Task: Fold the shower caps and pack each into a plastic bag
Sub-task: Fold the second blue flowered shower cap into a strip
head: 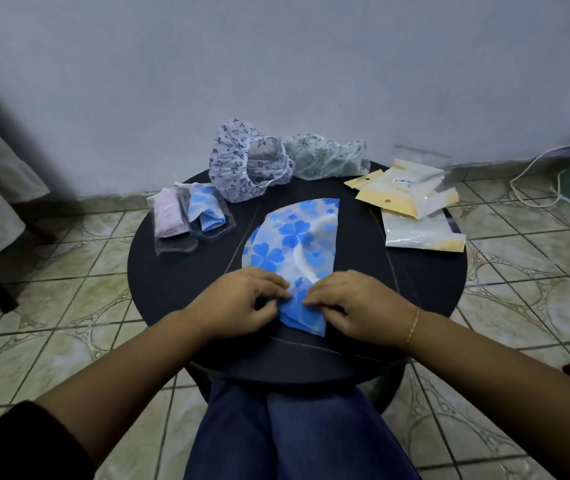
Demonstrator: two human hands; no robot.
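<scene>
The blue flowered shower cap [295,233] is lying flattened into a wedge on the round dark surface [179,285], with its narrow end toward the person and its wide curved edge fanning away toward the wall. Its long axis is running almost straight out from the body, tilting a little to the right at the far end. Both hands are working at the near tip: the left hand [242,299] is pinching the cap's left edge with curled fingers [278,295], and the right hand [356,299] is pinching the right edge the same way, so the two sets of fingertips are nearly meeting over the blue plastic. Neither hand is nearer than the other; the cap is lying directly ahead of both.

The next fold or roll would probably be going away from the body along that axis, and the cap's far edge is stopping short of the purple flowered cap [245,164] and the green patterned cap [328,157], which are sitting loose at the back rim. Two packed bags [190,216] are lying to the left, well apart from the hands, and the stack of empty plastic bags [415,209] is resting at the right, closer to the right hand. The near edge of the surface is just behind the wrists, so little room is remaining for pulling backward.
</scene>
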